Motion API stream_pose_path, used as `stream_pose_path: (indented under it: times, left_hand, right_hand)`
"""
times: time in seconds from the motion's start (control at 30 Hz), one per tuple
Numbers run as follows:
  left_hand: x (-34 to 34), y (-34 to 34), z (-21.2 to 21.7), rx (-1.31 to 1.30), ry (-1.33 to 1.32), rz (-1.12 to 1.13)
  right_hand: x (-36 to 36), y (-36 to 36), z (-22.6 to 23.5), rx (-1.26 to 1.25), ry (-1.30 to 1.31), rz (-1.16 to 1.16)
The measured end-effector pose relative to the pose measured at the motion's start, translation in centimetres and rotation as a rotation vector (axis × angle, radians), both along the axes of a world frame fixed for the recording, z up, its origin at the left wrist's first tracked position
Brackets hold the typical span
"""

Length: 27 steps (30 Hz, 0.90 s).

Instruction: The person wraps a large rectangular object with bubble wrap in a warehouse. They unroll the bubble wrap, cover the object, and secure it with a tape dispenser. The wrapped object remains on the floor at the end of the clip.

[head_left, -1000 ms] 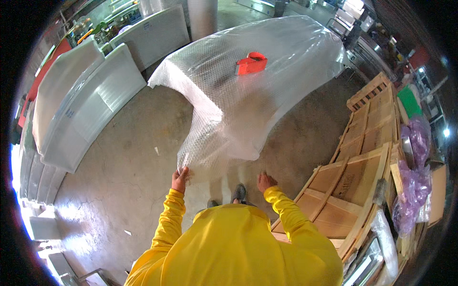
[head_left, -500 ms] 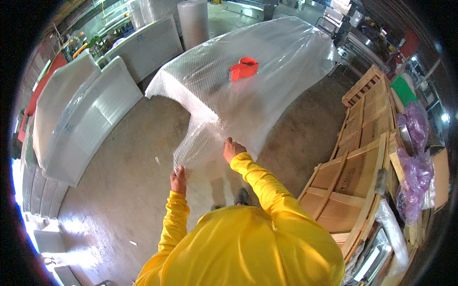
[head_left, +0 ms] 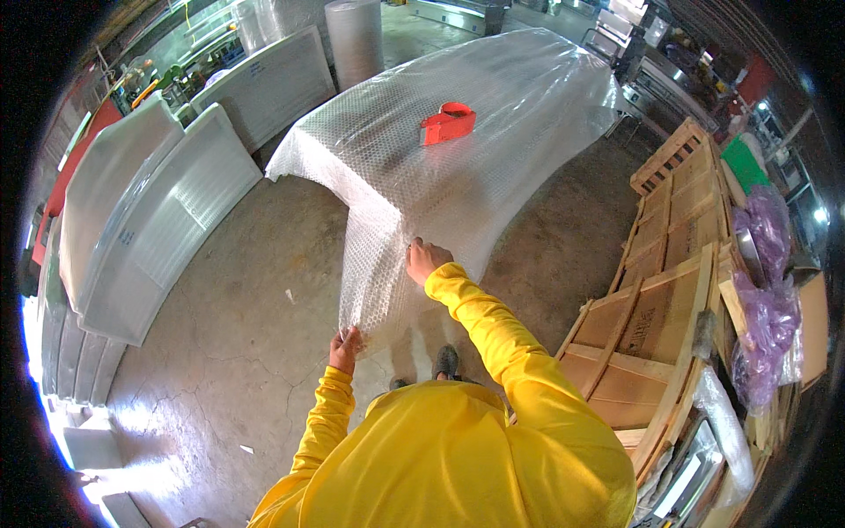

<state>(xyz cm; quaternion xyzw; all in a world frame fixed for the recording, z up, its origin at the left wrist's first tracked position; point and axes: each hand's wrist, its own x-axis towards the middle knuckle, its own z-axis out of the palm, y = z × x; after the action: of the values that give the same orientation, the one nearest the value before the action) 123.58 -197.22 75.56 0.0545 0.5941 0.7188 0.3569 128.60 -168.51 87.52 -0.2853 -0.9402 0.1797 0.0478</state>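
Observation:
A sheet of clear bubble wrap (head_left: 370,141) drapes over a long, table-height form and hangs down at its near end. My left hand (head_left: 344,350) is closed on the low corner of this hanging flap, just above the floor in view. Higher up, near the form's front corner, my right hand (head_left: 428,261) pinches the same bubble wrap; its fingertips are partly hidden. The flap stretches between both hands. A red tape dispenser (head_left: 449,125) rests on top of the wrap, beyond my hands and touched by neither.
Wrapped white panels (head_left: 185,220) lean in a row at left. A large roll of wrap (head_left: 356,42) stands behind. Along the right lies a wooden crate (head_left: 647,308) with cardboard inside, purple plastic (head_left: 766,326) beside it. Concrete floor (head_left: 238,317) surrounds my feet.
My left hand has moved nearer to me and slightly right, drawing the flap's corner down. My right hand has shifted a little away from me and left, toward the form's corner.

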Motion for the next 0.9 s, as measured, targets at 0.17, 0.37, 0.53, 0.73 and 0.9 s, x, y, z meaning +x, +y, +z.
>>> stream_pose_path:
  times: [0.17, 0.37, 0.53, 0.73, 0.9]
  left_hand:
    - [0.0, -0.6, -0.1, 0.03, -0.004, 0.028]
    - [-2.7, 0.2, 2.4, -0.021, 0.077, 0.321]
    - [-4.8, -1.5, 4.5, 0.102, -0.019, 0.127]
    - [-3.3, -1.2, -4.1, 0.344, -0.513, 0.218]
    - [6.8, 4.8, -13.9, -0.316, -0.197, -0.864]
  right_hand:
    - [0.3, 0.9, -2.5, 0.03, -0.128, -0.017]
    - [15.1, -0.4, -14.9, 0.012, -0.893, 0.407]
    - [27.2, -3.2, -22.9, -0.322, -0.807, -0.043]
    - [25.9, -3.6, -18.7, -0.327, -0.447, -0.238]
    - [26.4, -4.9, -17.3, -0.572, -0.146, -0.649]
